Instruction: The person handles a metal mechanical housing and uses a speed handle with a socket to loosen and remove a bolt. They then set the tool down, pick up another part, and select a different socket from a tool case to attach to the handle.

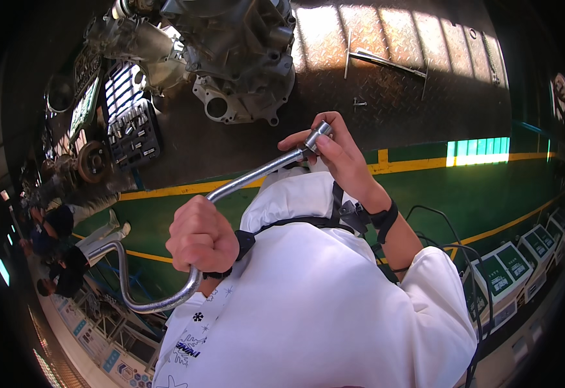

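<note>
A bent steel speed brace [250, 176] runs slantwise across my front, its cranked end reaching down to the left. My left hand [201, 236] is closed in a fist around its shaft near the crank. At the upper end sits a shiny socket [319, 136], pinched between the thumb and fingers of my right hand [346, 158]. This end is just off the near edge of the dark metal workbench [334, 119]. Beyond it stands a large grey gearbox housing [243, 58], with a round hole in its flange.
An open socket case [133, 136] lies left of the housing. Thin metal rods [386, 63] and small bolts [359, 102] rest on the bench to the right. A rusty round disc [93, 161] is farther left, near other people [65, 265]. White-and-green cabinets [505, 271] stand at lower right.
</note>
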Available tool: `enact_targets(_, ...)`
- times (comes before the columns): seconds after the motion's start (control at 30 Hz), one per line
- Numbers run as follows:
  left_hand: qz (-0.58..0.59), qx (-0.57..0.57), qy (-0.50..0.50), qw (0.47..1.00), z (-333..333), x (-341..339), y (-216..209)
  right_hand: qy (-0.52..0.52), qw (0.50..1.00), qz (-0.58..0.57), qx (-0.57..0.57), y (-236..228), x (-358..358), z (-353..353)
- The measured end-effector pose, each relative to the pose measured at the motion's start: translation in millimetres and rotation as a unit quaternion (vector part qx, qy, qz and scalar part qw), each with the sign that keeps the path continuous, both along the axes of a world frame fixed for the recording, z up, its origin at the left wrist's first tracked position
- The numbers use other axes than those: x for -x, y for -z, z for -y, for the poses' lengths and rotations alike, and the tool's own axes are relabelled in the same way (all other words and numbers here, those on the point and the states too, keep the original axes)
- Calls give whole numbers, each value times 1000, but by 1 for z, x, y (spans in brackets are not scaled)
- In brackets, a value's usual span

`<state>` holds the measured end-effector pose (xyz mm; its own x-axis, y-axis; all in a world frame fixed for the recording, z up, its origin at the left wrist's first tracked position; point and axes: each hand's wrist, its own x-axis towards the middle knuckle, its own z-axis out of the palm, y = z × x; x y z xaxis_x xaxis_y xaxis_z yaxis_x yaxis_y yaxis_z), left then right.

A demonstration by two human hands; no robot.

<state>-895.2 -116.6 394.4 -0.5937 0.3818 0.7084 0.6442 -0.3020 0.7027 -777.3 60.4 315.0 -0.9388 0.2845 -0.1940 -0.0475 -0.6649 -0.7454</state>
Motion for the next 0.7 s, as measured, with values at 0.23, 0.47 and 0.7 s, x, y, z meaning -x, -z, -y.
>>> enact_targets(0.23, 43, -51, -29, 997, 4, 7, 2, -17, 999, -46, 21, -1, -3, 3)
enact_targets(0.47, 61, -37, -61, 996, 4, 9, 1, -63, 997, -16, -50, -3, -5, -4)
enact_targets(0.7, 83, -37, -2, 996, 1, 8, -4, -97, 979, 13, -181, -14, -5, -7)
